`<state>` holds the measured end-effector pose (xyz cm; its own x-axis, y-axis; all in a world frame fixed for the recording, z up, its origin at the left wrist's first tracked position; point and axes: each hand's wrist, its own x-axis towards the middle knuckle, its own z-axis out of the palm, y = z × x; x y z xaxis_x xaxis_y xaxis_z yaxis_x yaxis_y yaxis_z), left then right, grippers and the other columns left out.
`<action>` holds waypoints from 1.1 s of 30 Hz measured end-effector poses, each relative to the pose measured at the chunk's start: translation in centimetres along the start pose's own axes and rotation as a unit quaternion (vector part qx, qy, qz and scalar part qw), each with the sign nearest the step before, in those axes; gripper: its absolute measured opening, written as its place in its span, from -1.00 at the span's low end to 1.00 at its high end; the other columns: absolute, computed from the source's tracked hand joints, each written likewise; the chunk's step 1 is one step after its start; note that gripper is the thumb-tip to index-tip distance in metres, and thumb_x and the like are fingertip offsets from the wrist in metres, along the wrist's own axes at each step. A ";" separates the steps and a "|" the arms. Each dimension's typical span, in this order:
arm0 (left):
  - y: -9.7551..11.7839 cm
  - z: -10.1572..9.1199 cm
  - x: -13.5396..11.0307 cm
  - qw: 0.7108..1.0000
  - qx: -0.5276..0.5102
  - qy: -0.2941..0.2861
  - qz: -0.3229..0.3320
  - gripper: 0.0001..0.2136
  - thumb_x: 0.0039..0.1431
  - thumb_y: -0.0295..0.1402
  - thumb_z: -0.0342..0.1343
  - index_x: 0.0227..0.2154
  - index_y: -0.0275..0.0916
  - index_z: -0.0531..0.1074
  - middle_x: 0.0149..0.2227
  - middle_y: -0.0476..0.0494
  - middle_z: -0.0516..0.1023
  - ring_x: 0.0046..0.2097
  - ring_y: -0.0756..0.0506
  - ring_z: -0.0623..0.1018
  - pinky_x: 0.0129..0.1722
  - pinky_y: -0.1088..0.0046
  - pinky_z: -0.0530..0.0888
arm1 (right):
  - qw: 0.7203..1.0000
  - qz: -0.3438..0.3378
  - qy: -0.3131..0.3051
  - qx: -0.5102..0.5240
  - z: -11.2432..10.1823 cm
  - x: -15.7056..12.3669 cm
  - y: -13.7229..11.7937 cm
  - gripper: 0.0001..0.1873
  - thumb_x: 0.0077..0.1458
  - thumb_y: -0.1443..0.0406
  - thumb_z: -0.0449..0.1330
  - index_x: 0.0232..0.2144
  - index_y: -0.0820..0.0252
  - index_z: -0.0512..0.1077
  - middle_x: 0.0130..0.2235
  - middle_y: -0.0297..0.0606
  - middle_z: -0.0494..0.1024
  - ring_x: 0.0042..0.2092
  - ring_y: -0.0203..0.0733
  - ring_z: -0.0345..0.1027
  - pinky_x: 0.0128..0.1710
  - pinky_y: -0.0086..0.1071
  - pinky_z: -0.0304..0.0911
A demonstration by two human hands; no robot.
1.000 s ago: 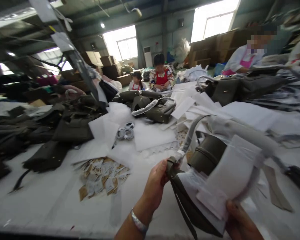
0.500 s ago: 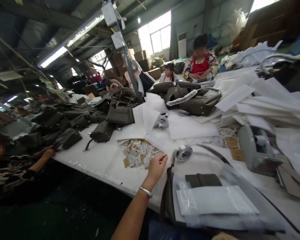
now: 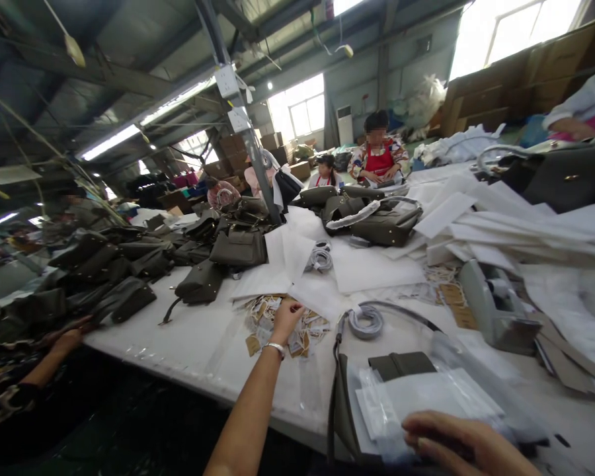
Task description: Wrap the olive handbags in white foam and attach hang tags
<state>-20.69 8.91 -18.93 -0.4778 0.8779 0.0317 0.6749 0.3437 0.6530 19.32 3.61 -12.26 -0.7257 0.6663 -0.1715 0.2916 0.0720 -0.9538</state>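
Note:
My left hand (image 3: pixel 285 322), with a silver bracelet at the wrist, is over a pile of small tags (image 3: pixel 305 330) with strings, brown cards and clear sachets. Its fingers are curled together; whether a tag is between them is hidden. In the lower right my right hand (image 3: pixel 469 441) is held with fingers stretched out, over the front of a dark olive handbag (image 3: pixel 401 365). White sheets (image 3: pixel 426 400) and clear plastic cover much of that bag. Its wrapped, coiled strap (image 3: pixel 365 322) lies above it on the table.
Dark handbags (image 3: pixel 129 291) are heaped on the left, beside a co-worker's hand (image 3: pixel 67 340). A grey tape dispenser (image 3: pixel 496 314) stands right, below stacked white foam sheets (image 3: pixel 506 225). A metal post (image 3: pixel 258 158) rises mid-table. People (image 3: pixel 377 158) sit across.
My left hand has moved left, from beside the tags to over them. My right hand has risen into view above the handbag. The view has shifted slightly.

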 end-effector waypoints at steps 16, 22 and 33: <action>2.5 -2.2 -0.7 0.996 -0.088 -0.006 0.033 -0.72 0.29 -0.23 0.15 -0.03 -0.27 0.43 -0.02 -0.18 0.50 -0.07 -0.14 0.54 -0.08 0.17 0.54 | 0.988 -0.134 -0.031 -0.064 0.8 5.2 -1.4 -0.73 0.23 0.15 0.16 -0.18 0.05 0.62 -0.25 -0.26 0.67 -0.21 -0.09 0.53 -0.19 -0.37 0.38; 6.5 -8.0 1.5 0.964 -0.260 0.025 0.057 -0.75 0.29 -0.23 0.15 -0.09 -0.29 0.45 -0.08 -0.16 0.53 -0.11 -0.11 0.56 -0.13 0.21 0.55 | 0.990 -0.139 0.022 -0.022 -0.8 7.6 -1.9 -0.69 0.18 0.07 0.22 -0.16 0.08 0.63 -0.15 -0.19 0.67 -0.12 0.00 0.53 -0.07 -0.25 0.41; 16.5 -10.5 -3.1 0.912 -0.389 -0.013 0.129 -0.64 -0.01 -0.09 0.37 -0.30 -0.30 0.60 -0.38 -0.13 0.59 -0.30 -0.06 0.58 -0.24 0.36 0.57 | 0.951 -0.258 0.165 0.047 0.5 14.4 -7.1 -0.61 0.13 0.11 0.26 0.00 0.02 0.54 0.04 -0.23 0.58 0.05 0.02 0.44 0.07 -0.08 0.36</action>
<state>-13.97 8.40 -0.31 -0.3395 0.9072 0.2485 0.1549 -0.2066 0.9661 6.46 12.36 -8.08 -0.5169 0.7582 0.3975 -0.1192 0.3961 -0.9105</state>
